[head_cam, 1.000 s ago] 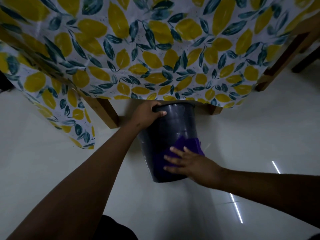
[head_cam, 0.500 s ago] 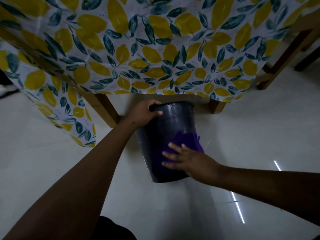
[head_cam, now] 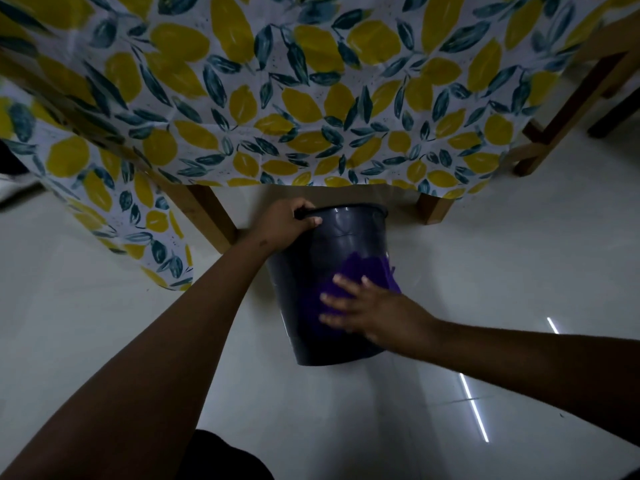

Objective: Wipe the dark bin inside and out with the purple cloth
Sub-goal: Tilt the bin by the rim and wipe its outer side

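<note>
Dark bin [head_cam: 339, 237] sits at the centre of the frame, just below the hanging edge of a tablecloth [head_cam: 311, 98]. It is tilted, with its open rim toward the top of the frame and its base toward the bottom. Whether the base touches the pale floor [head_cam: 104, 323] I cannot tell.

The left hand [head_cam: 287, 223] comes in from the lower left and grips the bin's rim at its upper left, fingers curled over the edge and thumb lying on the outer wall. The right hand [head_cam: 374, 310] reaches in from the right edge and presses a purple cloth [head_cam: 360, 271] flat against the outside wall. Its fingers are straight and spread, pointing left, and slightly blurred. The cloth covers the middle and right part of the wall and shows above and beside the fingers.

The tablecloth, printed with yellow lemons and dark teal leaves, fills the upper half of the frame. A wooden table leg [head_cam: 204, 216] shows below it at the left of the bin, and another leg [head_cam: 433, 209] stands at the bin's upper right. More wooden framing [head_cam: 561, 123] stands at the upper right. Thin bright streaks of reflected light [head_cam: 474, 407] lie on the floor at the lower right.
</note>
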Tool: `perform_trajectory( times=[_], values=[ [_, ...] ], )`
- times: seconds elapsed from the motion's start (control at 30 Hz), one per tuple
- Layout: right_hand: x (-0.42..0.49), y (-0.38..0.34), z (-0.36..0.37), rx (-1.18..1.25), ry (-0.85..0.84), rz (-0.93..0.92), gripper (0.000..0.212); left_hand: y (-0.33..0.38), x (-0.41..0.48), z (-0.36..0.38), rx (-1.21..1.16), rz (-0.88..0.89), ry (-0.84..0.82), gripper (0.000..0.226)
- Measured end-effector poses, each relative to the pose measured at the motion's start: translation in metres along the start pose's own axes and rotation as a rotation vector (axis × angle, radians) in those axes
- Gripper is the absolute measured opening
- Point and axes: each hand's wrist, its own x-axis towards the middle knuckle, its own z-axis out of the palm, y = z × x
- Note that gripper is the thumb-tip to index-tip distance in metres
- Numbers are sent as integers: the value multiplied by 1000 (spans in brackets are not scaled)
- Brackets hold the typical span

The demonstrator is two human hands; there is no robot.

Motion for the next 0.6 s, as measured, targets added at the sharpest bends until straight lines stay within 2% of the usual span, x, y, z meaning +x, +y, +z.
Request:
perform_trajectory(
  times=[0.07,0.17,0.27,0.33,0.4,0.47,0.6],
  values=[
    [-3,-14,4,-52,-102,-129,73,-1,0,1,-29,-2,2,30],
    [0,-7,2,-57,-58,-128,65,1,-2,3,-30,-7,-12,34],
    [9,18,-5,104,124,107,52,3,-2,2,-37,-4,-21,26],
    [15,28,-11,318,239,339,51,5,-3,0,-47,-4,-22,24],
    [19,25,-14,406,291,445,52,5,-4,0,-40,-14,-14,23],
    [16,16,-11,284,257,390,52,4,-3,1,-24,-23,-9,23],
    [3,-13,9,-27,-13,45,71,1,0,1,28,-42,24,26]
  ],
)
